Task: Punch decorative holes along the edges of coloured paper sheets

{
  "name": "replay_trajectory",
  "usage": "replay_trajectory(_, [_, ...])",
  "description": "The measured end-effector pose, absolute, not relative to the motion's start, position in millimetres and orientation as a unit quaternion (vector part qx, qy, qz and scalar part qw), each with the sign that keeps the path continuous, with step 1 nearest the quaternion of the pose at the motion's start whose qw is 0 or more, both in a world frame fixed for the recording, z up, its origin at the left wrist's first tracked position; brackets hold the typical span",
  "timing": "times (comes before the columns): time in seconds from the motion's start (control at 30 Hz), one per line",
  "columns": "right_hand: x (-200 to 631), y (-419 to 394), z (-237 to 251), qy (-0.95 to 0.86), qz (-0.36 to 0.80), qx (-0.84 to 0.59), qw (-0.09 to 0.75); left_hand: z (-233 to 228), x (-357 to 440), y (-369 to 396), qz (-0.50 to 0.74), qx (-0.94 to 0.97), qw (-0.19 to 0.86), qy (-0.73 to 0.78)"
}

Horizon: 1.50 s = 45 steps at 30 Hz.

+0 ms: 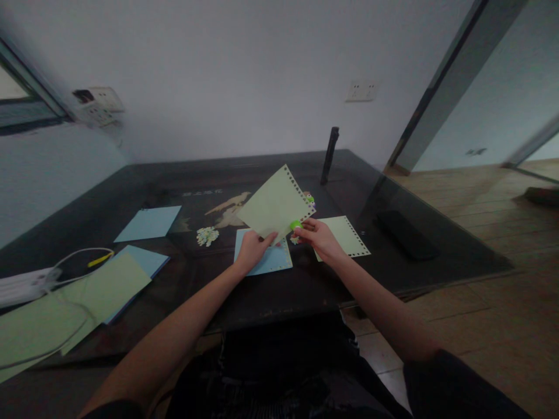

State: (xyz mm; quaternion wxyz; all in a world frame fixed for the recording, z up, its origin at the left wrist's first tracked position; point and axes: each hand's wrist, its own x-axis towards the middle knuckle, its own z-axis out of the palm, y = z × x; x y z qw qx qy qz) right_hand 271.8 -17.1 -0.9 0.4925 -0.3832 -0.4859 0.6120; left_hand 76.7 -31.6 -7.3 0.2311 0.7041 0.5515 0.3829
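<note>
My left hand (pixel 252 247) fingers are pinching the green sheet (pixel 276 203) above the desk (pixel 131 192) middle; my right hand (pixel 317 233) is squeezing a green punch (pixel 296 225) on its edge, two sides already perforated.

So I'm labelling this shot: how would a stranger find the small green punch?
Start at the dark table, then the tilted green sheet both hands lift above it. The punch is the bright green knob the right hand pinches onto its lower corner, far brighter than the pale papers.
</note>
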Motion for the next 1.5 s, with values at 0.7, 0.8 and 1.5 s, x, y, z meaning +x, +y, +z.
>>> replay_trajectory(0.7, [271.3, -14.6, -4.5, -0.495, 0.599, -0.381, 0.500, -7.7, 78.0, -33.0, 0.397, 0.694, 0.265, 0.539])
replay_trajectory(0.8, [270.9, -14.6, -4.4, -0.491, 0.601, -0.382, 0.502, -6.9, 78.4, -33.3, 0.396, 0.697, 0.262, 0.538])
replay_trajectory(1.5, [271.6, -13.8, -5.6, -0.493, 0.608, -0.372, 0.499, -5.9, 78.6, -33.4, 0.386, 0.699, 0.256, 0.545])
